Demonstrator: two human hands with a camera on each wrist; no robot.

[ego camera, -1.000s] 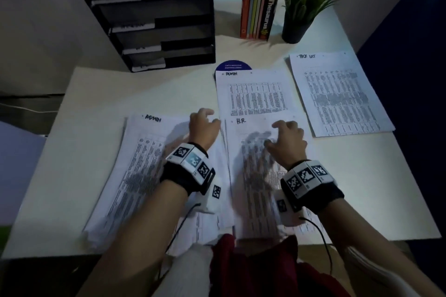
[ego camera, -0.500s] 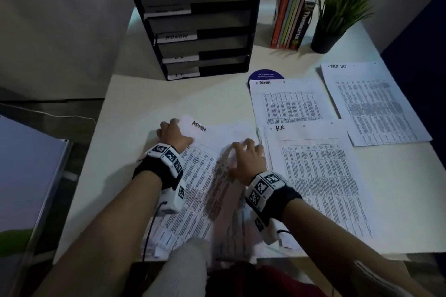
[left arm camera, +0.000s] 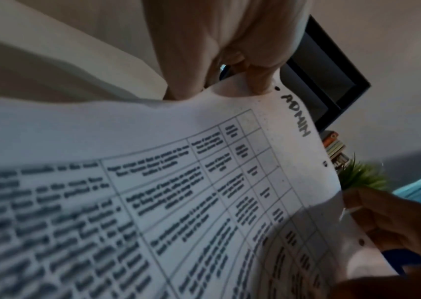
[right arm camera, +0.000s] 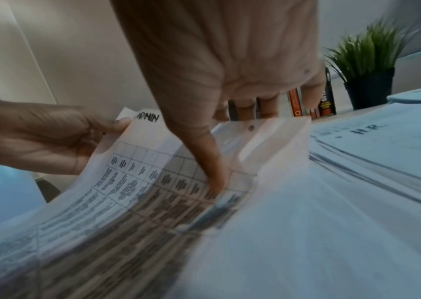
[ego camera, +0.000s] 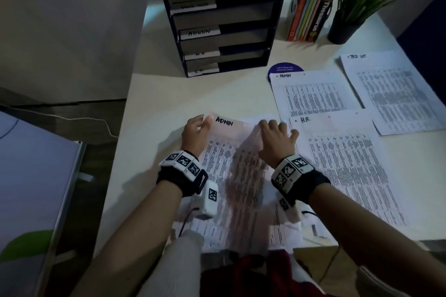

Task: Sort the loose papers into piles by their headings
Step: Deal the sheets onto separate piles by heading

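Observation:
A printed sheet headed ADMIN (ego camera: 231, 152) tops the loose stack (ego camera: 284, 231) at the table's near edge, its far end lifted and bowed. My left hand (ego camera: 201, 122) pinches its top left corner; the pinching fingers (left arm camera: 255, 81) and the ADMIN sheet (left arm camera: 178, 161) show in the left wrist view. My right hand (ego camera: 265, 128) holds the top right corner, thumb (right arm camera: 212, 172) on the ADMIN sheet's (right arm camera: 132, 178) face. To the right lie the H.R. pile (ego camera: 342, 164), the ADMIN pile (ego camera: 311, 96) and the task list pile (ego camera: 395, 94).
A black letter tray (ego camera: 277, 19) with labelled slots stands at the back. Books (ego camera: 311, 7) and a potted plant (ego camera: 357, 7) stand at the back right. A blue disc (ego camera: 286, 68) peeks from under the ADMIN pile. The table (ego camera: 156, 94) ends close on the left.
Both hands left the H.R. pile and moved left to the loose stack. They took the top ADMIN sheet by its far corners and raised that end.

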